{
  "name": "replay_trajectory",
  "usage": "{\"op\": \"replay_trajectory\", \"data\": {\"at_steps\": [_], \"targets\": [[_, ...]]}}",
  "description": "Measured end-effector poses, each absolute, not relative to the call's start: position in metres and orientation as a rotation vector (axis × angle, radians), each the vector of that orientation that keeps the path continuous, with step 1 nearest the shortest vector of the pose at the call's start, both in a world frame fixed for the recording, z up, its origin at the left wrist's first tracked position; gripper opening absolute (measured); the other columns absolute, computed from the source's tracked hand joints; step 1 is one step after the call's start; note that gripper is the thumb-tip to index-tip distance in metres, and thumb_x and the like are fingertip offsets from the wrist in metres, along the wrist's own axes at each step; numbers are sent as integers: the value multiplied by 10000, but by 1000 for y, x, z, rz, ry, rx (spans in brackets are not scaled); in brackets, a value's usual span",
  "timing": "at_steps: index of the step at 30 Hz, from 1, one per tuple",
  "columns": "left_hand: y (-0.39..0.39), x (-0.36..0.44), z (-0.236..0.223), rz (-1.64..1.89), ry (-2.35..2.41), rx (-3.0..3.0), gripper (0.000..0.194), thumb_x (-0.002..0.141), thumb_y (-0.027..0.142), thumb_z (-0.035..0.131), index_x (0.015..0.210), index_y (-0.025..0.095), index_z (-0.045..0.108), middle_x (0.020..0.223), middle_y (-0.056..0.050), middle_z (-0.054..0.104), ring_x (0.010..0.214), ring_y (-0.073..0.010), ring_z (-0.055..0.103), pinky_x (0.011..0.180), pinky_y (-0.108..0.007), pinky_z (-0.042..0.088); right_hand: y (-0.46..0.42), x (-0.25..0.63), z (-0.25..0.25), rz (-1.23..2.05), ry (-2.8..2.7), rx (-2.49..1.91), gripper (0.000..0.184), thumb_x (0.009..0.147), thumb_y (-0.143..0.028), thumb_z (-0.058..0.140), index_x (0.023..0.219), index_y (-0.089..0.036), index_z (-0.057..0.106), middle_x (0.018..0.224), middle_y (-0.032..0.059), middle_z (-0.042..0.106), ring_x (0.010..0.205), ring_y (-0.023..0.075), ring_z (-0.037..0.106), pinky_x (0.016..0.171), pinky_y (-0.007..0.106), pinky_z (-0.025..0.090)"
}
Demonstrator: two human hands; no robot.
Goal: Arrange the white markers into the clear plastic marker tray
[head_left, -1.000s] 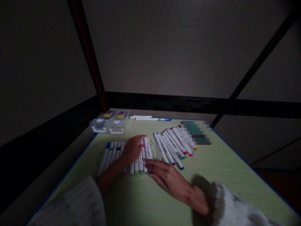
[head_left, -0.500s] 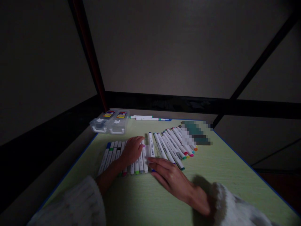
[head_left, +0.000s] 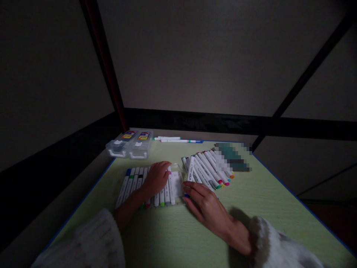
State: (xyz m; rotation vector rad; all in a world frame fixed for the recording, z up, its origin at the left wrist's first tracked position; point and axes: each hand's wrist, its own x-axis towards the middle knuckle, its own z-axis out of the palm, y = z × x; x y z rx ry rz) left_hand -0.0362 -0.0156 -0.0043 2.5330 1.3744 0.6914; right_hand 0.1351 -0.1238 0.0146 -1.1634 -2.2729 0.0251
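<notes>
And the blue-ended marker (head_left: pixel 190 169) has slid toward three o'clock, pinched in the right hand (head_left: pixel 209 210), its far end close to loose markers (head_left: pixel 209 169) at one o'clock. At nine, the left hand (head_left: pixel 157 179) covers the row in the clear tray (head_left: pixel 177 182); can't tell if it grips. Light pressure there, low marker: steady work.

"How's the light?"

"Dim, from a source I can't see. My table (head_left: pixel 156 238) glows faintly; the corners sink to near black. A soft shadow (head_left: pixel 238 215) sits by my right hand (head_left: pixel 213 212)."

"Sharp?"

"Soft; sleeves (head_left: pixel 86 242) blurry, one patch (head_left: pixel 232 158) pixelated."
</notes>
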Motion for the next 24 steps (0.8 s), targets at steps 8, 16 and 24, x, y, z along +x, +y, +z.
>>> {"op": "replay_trajectory", "data": {"at_steps": [8, 16, 24], "targets": [[-16, -37, -4, 688, 1366, 2546, 332, 763, 126, 447, 1081, 149, 543, 1122, -91, 580, 1059, -197, 505, 954, -381, 364, -122, 138, 14, 31, -2227, -1276, 208, 860, -181, 395, 920, -119, 584, 953, 116, 609, 871, 204, 578, 784, 389, 486], [-18, -36, -1, 629, 1379, 2547, 337, 776, 124, 440, 1101, 117, 529, 1145, -100, 566, 1080, -207, 489, 962, -371, 352, -120, 140, 14, 32, -2227, -1343, 205, 855, -172, 390, 882, -113, 585, 930, 117, 602, 846, 213, 573, 770, 391, 482], [-18, -36, -1, 610, 1387, 2551, 340, 785, 118, 435, 1114, 107, 522, 1156, -101, 560, 1084, -204, 483, 969, -366, 341, -118, 142, 13, 23, -2232, -1399, 207, 842, -149, 391, 904, -106, 584, 931, 123, 598, 846, 218, 572, 759, 394, 479]]}}
